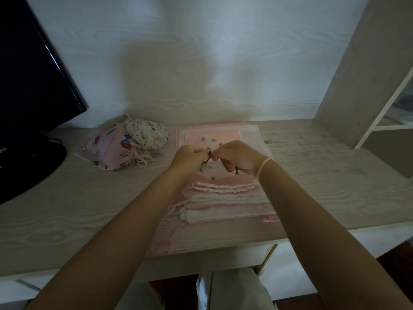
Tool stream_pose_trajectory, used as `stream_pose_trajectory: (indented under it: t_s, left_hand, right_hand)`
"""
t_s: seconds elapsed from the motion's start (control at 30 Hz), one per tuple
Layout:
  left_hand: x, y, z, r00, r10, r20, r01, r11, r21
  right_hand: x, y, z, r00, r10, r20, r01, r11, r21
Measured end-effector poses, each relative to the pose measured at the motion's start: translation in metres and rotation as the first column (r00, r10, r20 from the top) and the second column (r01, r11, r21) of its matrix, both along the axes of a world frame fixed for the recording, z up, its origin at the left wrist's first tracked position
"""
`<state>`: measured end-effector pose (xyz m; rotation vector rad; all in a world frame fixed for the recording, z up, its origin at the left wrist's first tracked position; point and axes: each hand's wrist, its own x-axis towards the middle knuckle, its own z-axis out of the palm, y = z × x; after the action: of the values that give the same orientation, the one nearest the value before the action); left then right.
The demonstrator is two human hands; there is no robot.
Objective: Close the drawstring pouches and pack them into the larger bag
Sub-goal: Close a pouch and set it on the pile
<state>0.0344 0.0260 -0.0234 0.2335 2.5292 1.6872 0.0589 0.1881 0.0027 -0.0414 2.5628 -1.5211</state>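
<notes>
Both hands (209,156) pinch dark drawstring (207,159) of green-dotted pouch (209,144).

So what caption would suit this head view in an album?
Both hands, left hand and right hand, pinch a dark drawstring above stacked pink fabric pouches.

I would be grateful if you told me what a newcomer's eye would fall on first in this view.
First, the two hands meeting mid-desk: the left hand and right hand pinch a dark drawstring over a stack of pink and white pouches. Next, two tied printed pouches lie to the left, near a black monitor at the far left.
</notes>
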Motion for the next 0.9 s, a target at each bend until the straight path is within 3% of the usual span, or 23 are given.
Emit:
stream_pose_trajectory:
  t_s: [0.1, 0.23, 0.4, 0.57, 0.77, 0.9]
  left_hand:
    - [0.002, -0.003, 0.002, 0.998, -0.066, -0.012, 0.066, 0.998, -0.008]
    - [0.003, -0.003, -0.002, 0.997, -0.073, -0.017, 0.072, 0.997, -0.024]
    - [0.007, -0.004, 0.000, 0.989, -0.106, 0.099, 0.102, 0.994, 0.045]
    - [-0.001, -0.012, 0.003, 0.948, -0.184, 0.259, 0.136, 0.972, 0.192]
    - [-0.004, -0.010, 0.003, 0.897, -0.213, 0.387, 0.084, 0.942, 0.324]
    - [-0.003, -0.011, -0.002, 0.897, -0.213, 0.387, 0.079, 0.939, 0.334]
  right_hand:
    - [-0.003, 0.003, 0.004, 0.999, -0.021, 0.045, 0.032, 0.962, -0.271]
    - [-0.004, -0.006, 0.017, 1.000, -0.009, -0.005, 0.006, 0.937, -0.350]
    - [-0.011, -0.009, 0.026, 0.994, -0.046, -0.104, -0.013, 0.865, -0.502]
    - [-0.007, -0.007, 0.009, 0.983, -0.025, -0.180, 0.005, 0.994, -0.110]
    - [-0.007, -0.018, -0.017, 0.943, -0.026, -0.331, 0.101, 0.972, 0.212]
    - [-0.008, -0.020, -0.019, 0.932, -0.023, -0.363, 0.132, 0.951, 0.279]
